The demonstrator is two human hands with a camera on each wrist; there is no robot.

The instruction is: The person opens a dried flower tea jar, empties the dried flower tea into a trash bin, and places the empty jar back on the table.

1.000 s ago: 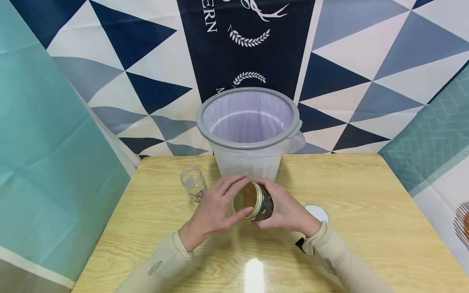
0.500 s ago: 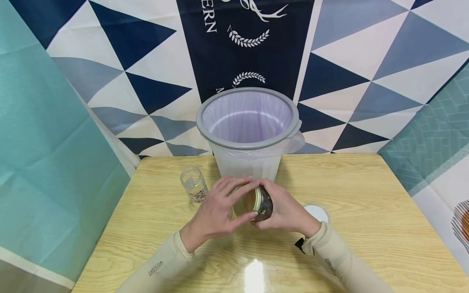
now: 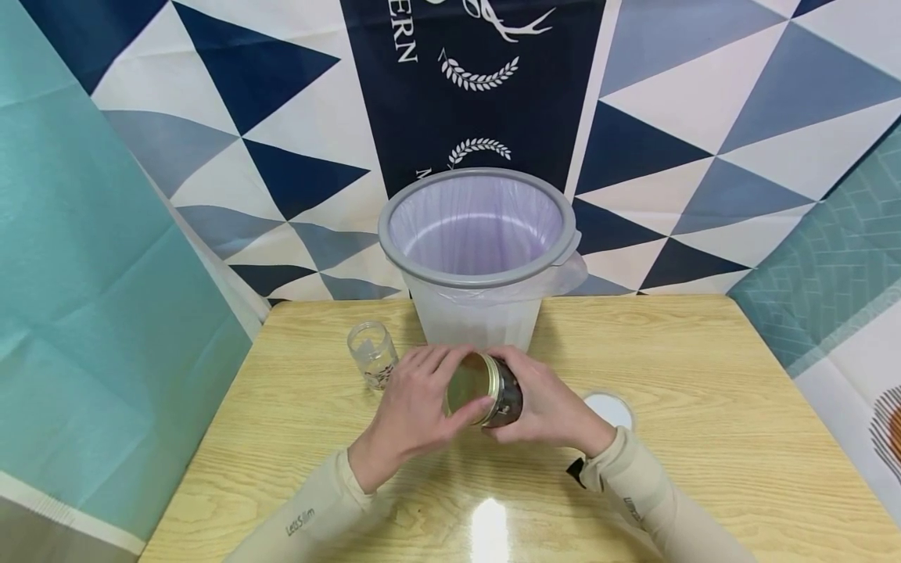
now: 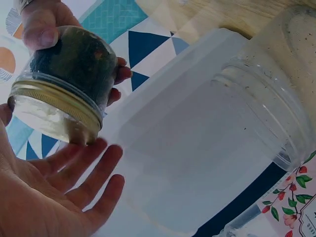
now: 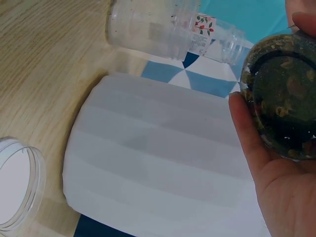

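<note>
A glass jar (image 4: 74, 61) with dark contents and a gold screw lid (image 4: 57, 106) is held tilted on its side above the table, lid facing left. My right hand (image 3: 545, 403) grips the jar's body from the right. At the lid, my left hand (image 3: 418, 407) pinches the rim between thumb and fingertips; its other fingers spread away in the left wrist view. The lid still sits on the jar. Dark bits show through the jar's base (image 5: 286, 98) in the right wrist view.
Behind the hands stands a bin (image 3: 472, 309) with a grey rim and purple liner. Left of it is a clear tumbler-like container (image 3: 371, 356) with a floral print. A clear plastic jar (image 5: 148, 29) stands beside it. A round white-faced clear container (image 3: 609, 410) lies by the right wrist.
My left fingers reached further right over the jar half a second ago and have drawn back to the lid's rim. My right hand and the jar stay nearly in place.
</note>
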